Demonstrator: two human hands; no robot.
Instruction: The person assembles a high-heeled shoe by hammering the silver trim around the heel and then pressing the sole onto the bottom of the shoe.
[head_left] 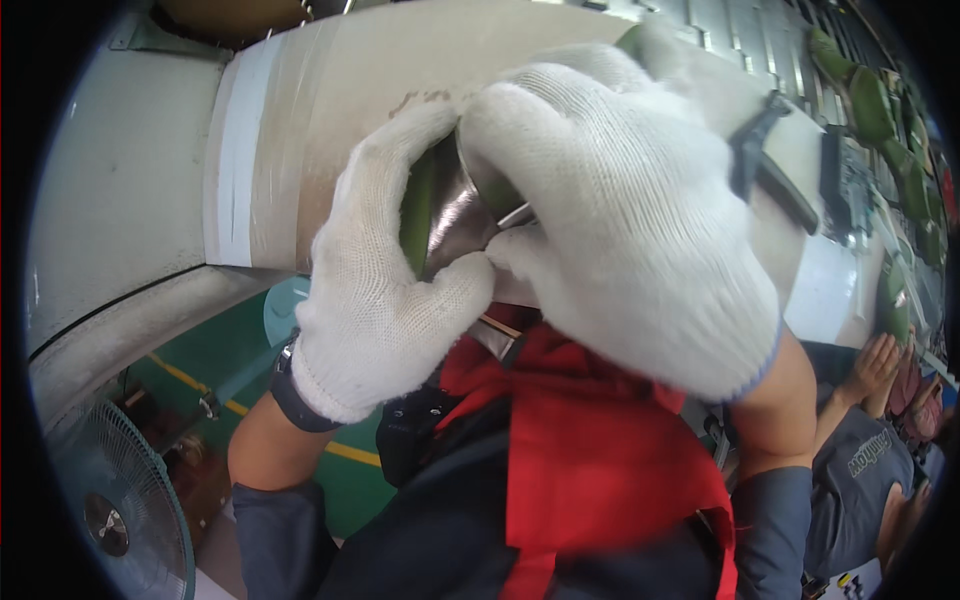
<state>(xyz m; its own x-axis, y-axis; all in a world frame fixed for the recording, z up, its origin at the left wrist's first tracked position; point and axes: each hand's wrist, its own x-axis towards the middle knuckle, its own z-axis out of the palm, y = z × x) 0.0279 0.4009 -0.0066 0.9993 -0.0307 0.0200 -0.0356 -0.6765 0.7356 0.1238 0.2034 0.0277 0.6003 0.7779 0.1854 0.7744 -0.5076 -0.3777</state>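
Both my hands wear white knit gloves and are raised close to the camera. My left hand and my right hand are closed together around one small part with a shiny metal face and a green rim. Most of that part is hidden between the gloves. A thin metal strip shows at the right hand's fingers. Under the hands hangs my red apron over dark clothing.
A long pale workbench with taped bands runs across the top. Green parts lie in a row at the far right. A black clamp-like tool sits behind my right hand. A fan stands lower left. Another person's hand rests at right.
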